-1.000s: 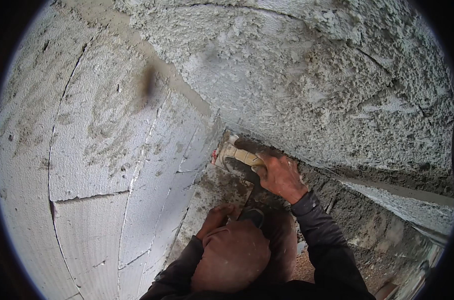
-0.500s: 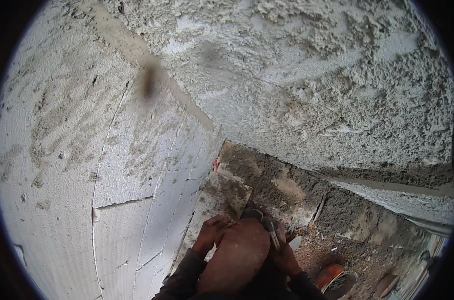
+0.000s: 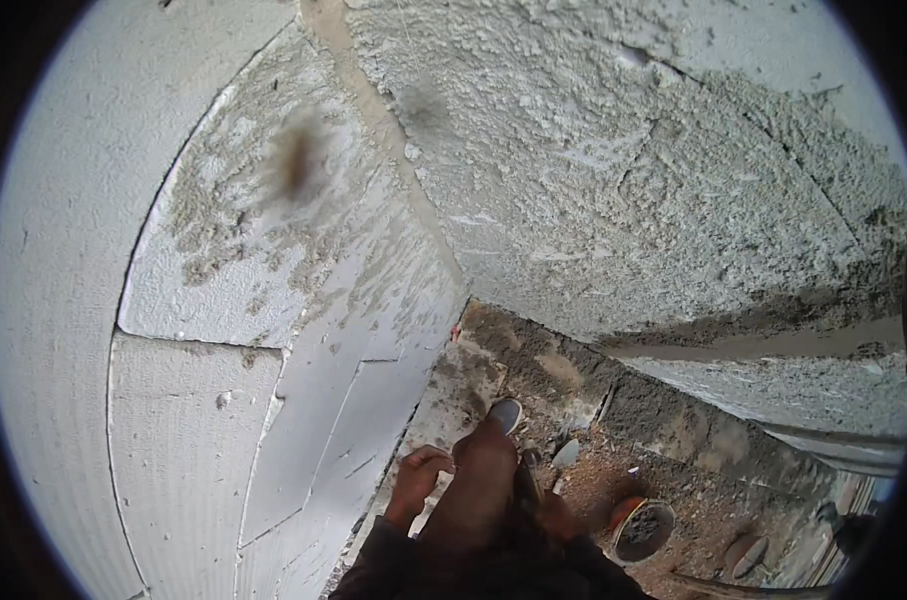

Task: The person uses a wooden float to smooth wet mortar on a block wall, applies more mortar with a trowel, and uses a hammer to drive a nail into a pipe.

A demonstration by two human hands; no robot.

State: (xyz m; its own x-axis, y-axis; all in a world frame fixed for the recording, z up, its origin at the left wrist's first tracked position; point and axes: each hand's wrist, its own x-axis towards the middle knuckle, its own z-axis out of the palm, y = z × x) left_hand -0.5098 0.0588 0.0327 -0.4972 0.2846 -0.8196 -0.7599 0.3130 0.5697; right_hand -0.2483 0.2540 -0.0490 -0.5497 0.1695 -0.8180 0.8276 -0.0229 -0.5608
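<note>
My left hand is beside my bent leg, its fingers curled and pressed together. Whether anything small is between them is hidden. On the other side of the leg, my right hand is low, dark and smeared, so its fingers cannot be made out. Just beyond it is a flat grey piece, shaped somewhat like a trowel blade; whether the hand touches it is unclear. A grey shoe rests on the mortar-stained ledge below the wall corner.
A white block wall rises at left, meeting a rough, mortar-smeared wall at right. An orange-rimmed bucket of grey mortar stands on reddish rubble. Beside it lies an oval container-like object. Dark mortar covers the base strip.
The view has shifted, bringing more of the bucket and ground into sight. My hands have moved apart from the leg's front, and the shoe shows more plainly.
</note>
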